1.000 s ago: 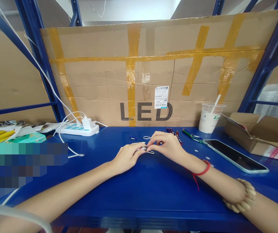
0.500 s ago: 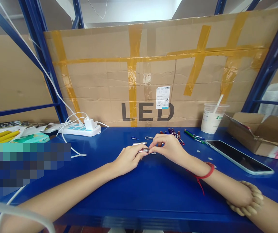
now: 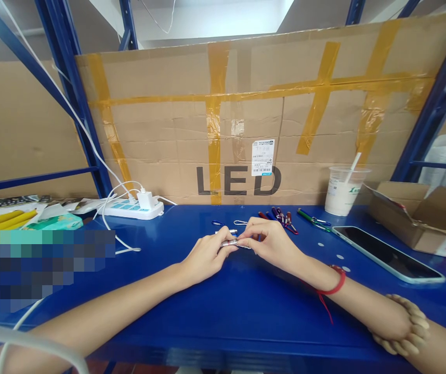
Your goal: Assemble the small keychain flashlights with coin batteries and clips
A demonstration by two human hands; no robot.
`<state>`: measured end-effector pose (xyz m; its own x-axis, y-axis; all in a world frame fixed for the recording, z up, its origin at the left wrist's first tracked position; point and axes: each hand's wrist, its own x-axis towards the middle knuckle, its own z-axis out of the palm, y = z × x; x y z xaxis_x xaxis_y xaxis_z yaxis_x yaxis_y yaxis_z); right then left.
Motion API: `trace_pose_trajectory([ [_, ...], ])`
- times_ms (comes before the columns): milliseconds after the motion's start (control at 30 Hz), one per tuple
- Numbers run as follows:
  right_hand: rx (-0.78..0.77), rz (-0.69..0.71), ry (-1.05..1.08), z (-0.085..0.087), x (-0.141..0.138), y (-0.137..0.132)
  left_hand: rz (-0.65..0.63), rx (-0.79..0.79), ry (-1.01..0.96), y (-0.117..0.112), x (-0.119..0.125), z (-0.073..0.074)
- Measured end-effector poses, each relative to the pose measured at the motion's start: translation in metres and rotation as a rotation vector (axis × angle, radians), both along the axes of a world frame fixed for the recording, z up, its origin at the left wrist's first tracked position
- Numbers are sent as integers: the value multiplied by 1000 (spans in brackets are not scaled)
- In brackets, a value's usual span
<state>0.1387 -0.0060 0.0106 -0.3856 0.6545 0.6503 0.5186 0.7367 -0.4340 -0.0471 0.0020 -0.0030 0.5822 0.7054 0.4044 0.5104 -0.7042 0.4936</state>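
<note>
Both hands meet over the middle of the blue table (image 3: pixel 223 311). My left hand (image 3: pixel 207 255) pinches a small silver cylinder (image 3: pixel 228 243), a little metal torch or pointer. My right hand (image 3: pixel 267 240) pinches its other end, fingers closed. A small metal clip (image 3: pixel 218 223) and another (image 3: pixel 240 222) lie just beyond the hands. Several small coloured pens or torches (image 3: pixel 281 215) lie behind my right hand. A red string bracelet and a wooden bead bracelet are on my right arm.
A taped cardboard sheet marked LED (image 3: pixel 246 119) stands at the back. A white power strip (image 3: pixel 133 208) with charger and cables sits left. A plastic cup with straw (image 3: pixel 342 191), a phone (image 3: pixel 387 253) and an open cardboard box (image 3: pixel 421 213) are on the right.
The hands have stayed together on the silver cylinder, with the fingers shifting slightly. The view has drifted a little.
</note>
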Motion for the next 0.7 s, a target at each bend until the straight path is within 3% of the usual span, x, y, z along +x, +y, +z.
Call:
trace_pose_trajectory([
  [233,-85,-27,46,4,-6,-7,22,40,15,-1,0,0],
  [467,-214,-21,133,2,-12,-11,35,269,49,-2,-1,-2],
  [600,-363,-29,209,2,-14,-13,61,369,73,-2,0,-2],
  [700,-485,-48,250,2,-15,-14,51,353,87,-4,1,1],
])
